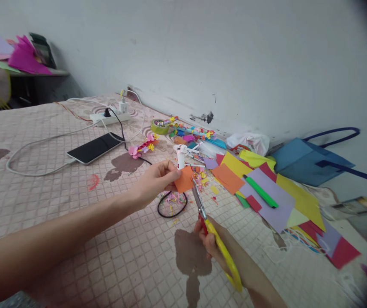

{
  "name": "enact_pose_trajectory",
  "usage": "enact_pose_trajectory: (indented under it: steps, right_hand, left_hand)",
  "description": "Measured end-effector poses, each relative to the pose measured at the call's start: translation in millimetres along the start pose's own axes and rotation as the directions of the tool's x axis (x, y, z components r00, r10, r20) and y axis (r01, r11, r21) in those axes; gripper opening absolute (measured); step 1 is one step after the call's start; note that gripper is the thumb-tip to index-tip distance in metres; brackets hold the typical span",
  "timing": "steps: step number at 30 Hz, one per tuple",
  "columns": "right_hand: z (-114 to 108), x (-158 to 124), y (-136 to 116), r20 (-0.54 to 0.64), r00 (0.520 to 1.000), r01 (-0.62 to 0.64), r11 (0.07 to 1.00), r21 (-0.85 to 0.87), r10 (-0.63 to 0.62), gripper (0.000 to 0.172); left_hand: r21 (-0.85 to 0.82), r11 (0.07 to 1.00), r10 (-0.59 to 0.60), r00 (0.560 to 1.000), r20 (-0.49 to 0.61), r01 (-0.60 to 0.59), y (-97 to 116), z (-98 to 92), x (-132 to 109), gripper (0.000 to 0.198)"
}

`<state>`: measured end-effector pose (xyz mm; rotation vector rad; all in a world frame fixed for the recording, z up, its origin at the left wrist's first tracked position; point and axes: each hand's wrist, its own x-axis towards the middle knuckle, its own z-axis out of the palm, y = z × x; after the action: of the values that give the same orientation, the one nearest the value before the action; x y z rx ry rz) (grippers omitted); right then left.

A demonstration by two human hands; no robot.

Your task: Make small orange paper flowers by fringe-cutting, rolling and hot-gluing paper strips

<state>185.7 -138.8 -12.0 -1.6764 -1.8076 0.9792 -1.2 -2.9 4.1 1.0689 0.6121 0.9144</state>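
A small orange piece of paper (183, 180) is pinched between the thumb and fingers of my left hand (162, 177). My right hand (211, 239) grips a pair of scissors (223, 250) with yellow and red handles. The metal blades point up and away from me, and their tips meet the right edge of the orange paper. Whether the blades are cutting into it I cannot tell. Just behind the paper stands a white glue gun (180, 155). Its black cord (172, 216) loops on the table below my left hand, around small paper scraps.
Coloured paper sheets (268, 192) with a green marker-like pen (260, 191) lie to the right, beside a blue bag (308, 160). A phone (96, 147) charges at left near a power strip (110, 118). Decorated sticks (192, 129) and green tape (159, 126) lie by the wall.
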Motion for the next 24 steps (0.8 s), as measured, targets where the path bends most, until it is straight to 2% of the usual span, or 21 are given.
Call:
enact_pose_trajectory:
  steps: [7, 12, 17, 24]
  right_hand:
    - [4.3, 2.7, 8.2, 0.02, 1.0, 0.013, 1.0, -0.012, -0.013, 0.042]
    - [4.3, 5.3, -2.1, 0.007, 1.0, 0.01, 1.0, 0.0, -0.01, 0.044]
    - [3.4, 4.9, -10.2, 0.012, 0.998, -0.066, 0.997, 0.042, 0.066, 0.048]
    - [7.0, 8.2, 3.1, 0.011, 0.987, -0.163, 0.978, 0.131, 0.163, 0.042]
  left_hand:
    - [0.016, 1.0, -0.003, 1.0, -0.011, 0.003, 0.0, -0.3, 0.1, 0.023]
    - [0.031, 1.0, -0.001, 1.0, -0.017, 0.001, -0.7, -0.4, -0.2, 0.022]
    - [0.021, 1.0, 0.008, 1.0, -0.014, -0.007, -1.9, -0.9, 0.2, 0.022]
    - [0.003, 1.0, 0.027, 1.0, 0.011, -0.027, -1.9, -2.2, 1.9, 0.022]
